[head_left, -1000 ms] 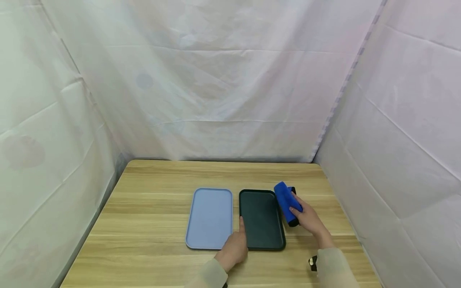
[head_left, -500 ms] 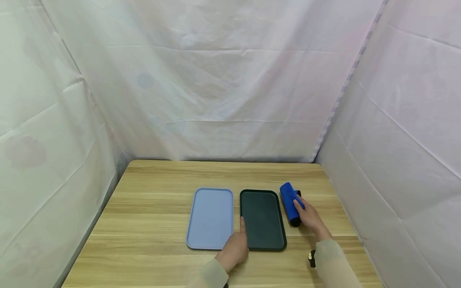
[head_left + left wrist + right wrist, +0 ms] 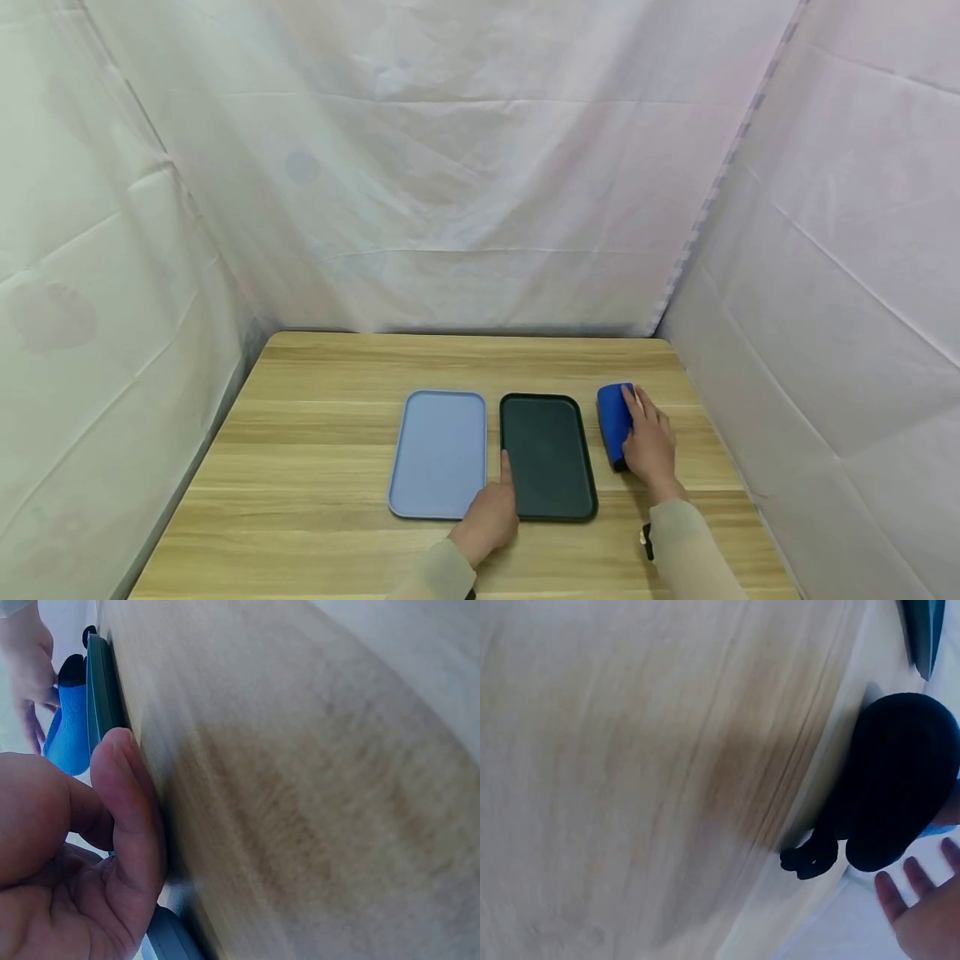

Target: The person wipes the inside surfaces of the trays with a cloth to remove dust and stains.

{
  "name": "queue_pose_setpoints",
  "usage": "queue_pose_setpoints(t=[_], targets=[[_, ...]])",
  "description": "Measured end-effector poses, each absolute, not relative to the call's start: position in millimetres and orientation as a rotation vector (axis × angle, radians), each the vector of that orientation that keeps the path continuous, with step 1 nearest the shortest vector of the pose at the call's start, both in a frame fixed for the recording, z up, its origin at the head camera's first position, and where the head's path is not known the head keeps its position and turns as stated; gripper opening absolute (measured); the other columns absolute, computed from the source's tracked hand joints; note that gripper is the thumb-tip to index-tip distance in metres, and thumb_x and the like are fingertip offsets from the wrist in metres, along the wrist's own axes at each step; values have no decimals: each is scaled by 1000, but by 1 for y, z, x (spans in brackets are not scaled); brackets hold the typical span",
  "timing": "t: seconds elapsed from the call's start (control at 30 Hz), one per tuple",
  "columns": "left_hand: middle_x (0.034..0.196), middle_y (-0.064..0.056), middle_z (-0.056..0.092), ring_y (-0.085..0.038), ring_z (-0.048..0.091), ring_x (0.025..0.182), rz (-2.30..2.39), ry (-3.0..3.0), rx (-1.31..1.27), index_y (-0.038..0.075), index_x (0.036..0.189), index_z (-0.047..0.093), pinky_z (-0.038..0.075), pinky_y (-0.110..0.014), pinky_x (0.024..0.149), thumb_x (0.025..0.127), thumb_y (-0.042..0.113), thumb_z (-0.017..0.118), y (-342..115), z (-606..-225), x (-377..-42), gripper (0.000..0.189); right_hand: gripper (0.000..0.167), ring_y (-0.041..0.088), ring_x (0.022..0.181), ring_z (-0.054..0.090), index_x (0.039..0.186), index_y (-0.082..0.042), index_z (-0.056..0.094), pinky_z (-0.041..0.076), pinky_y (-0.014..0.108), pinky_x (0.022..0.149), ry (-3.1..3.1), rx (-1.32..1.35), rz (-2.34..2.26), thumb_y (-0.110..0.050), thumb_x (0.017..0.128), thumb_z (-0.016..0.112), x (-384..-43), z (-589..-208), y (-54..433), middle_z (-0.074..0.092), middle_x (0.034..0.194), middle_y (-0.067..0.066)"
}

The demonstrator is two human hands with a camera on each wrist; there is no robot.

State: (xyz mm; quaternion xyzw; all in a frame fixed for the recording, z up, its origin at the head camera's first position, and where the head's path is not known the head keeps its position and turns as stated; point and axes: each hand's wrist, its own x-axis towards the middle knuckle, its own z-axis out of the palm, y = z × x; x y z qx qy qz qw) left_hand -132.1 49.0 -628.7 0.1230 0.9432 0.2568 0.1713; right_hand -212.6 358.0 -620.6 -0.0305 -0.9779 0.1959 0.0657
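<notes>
A rolled or folded blue fabric piece with black ends lies on the wooden table to the right of the dark green tray. Along its right side is my right hand, fingers extended over its edge in the head view. The right wrist view shows the fabric piece's black end and spread fingers of that hand behind it. My left hand is at the front of the trays, its index finger straight along the green tray's left rim, the other fingers bent.
A light blue tray lies left of the green one, with a narrow gap between them. White cloth walls stand behind the table and along both sides.
My right hand has carried the blue fabric piece rightward, away from the green tray, and its grip has loosened with the fingers straightened. The left hand stays in place.
</notes>
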Motion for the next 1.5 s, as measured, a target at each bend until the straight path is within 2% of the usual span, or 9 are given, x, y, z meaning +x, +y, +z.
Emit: queue_pose_setpoints(t=[0.13,0.27,0.5,0.7,0.83,0.97,1.23,1.4,1.5], targets=[[52,-3,50,-15,45,43,730,2682,353,-2,164,5,36,-30,42,91,2,69,49,-628,-133,97,81,53,151,26,165,-10,25,31,74,112,-3016,10,590,12,89,44,-216,-621,354,15,173,20],[51,-2,50,-14,44,41,736,2682,354,-2,164,5,35,-29,41,92,2,68,50,-629,-133,97,77,55,152,21,164,-1,19,26,67,119,-3097,27,761,11,91,40,-218,-621,352,9,172,26],[53,-3,50,-15,46,43,740,2688,365,-4,164,6,37,-30,42,90,1,70,49,-628,-134,98,70,57,154,8,164,3,12,16,67,122,-3166,50,888,5,98,34,-222,-624,355,1,170,31],[53,-2,50,-16,46,45,733,2686,378,-5,163,6,38,-30,44,90,2,70,48,-625,-134,98,60,54,156,1,165,0,10,8,67,124,-3157,4,1048,-11,109,29,-220,-624,356,-5,172,27],[53,-3,51,-16,47,45,732,2683,379,-6,163,5,39,-31,45,90,2,70,47,-621,-134,98,61,53,157,-3,165,-3,8,6,69,124,-3148,-36,1117,-27,113,27,-221,-626,354,-8,173,23],[54,-3,51,-16,47,47,731,2690,377,-6,163,6,40,-30,47,89,1,71,47,-620,-132,99,65,55,156,-2,165,-2,9,7,70,122,-3156,-19,1046,-36,114,30,-222,-630,352,-6,172,25],[57,-3,52,-17,47,50,741,2670,345,-4,164,5,40,-32,48,89,2,69,47,-622,-131,98,66,56,155,6,165,-1,13,13,69,122,-3136,-1,889,-33,113,36,-220,-639,350,0,172,27],[55,-2,51,-16,46,46,778,2661,346,-3,164,7,38,-31,45,96,9,66,47,-623,-129,91,67,55,154,15,165,-2,18,20,69,121,-3108,-35,857,-34,112,41,-219,-639,352,5,172,26],[52,-1,49,-15,44,42,813,2667,365,-5,163,13,36,-31,41,100,13,61,46,-619,-128,82,67,55,153,18,164,-2,21,22,69,120,-3102,-57,826,-35,110,44,-219,-637,352,9,172,26]])
